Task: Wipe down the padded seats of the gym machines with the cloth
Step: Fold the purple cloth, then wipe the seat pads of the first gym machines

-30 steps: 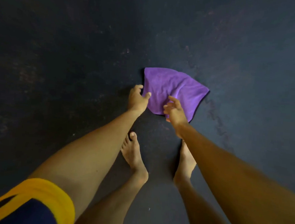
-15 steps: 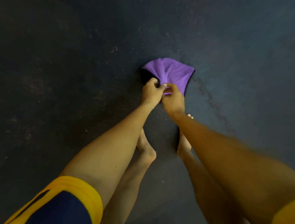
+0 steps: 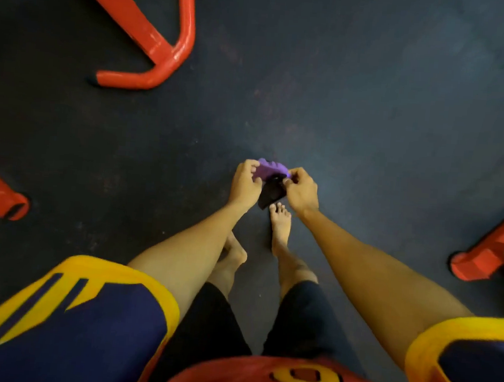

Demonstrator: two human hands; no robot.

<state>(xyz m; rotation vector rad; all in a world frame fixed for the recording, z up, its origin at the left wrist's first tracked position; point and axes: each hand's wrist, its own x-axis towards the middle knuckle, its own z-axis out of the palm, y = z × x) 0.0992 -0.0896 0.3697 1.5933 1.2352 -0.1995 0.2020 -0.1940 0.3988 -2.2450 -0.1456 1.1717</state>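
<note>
A purple cloth [image 3: 269, 171] is bunched up between both of my hands, held in the air above the dark floor. My left hand [image 3: 245, 184] grips its left side with curled fingers. My right hand [image 3: 300, 190] pinches its right side. A dark fold of the cloth hangs down between the hands. No padded seat is in view.
A red machine frame foot [image 3: 162, 48] lies on the floor at the upper left. Another red foot [image 3: 0, 198] sits at the left edge, and a third [image 3: 487, 254] at the right edge. My bare feet [image 3: 279, 226] stand on the dark rubber floor [image 3: 371, 109].
The cloth lay spread on the floor; both hands gathered it and lifted it up. I have straightened, so the view now takes in the red frame feet.
</note>
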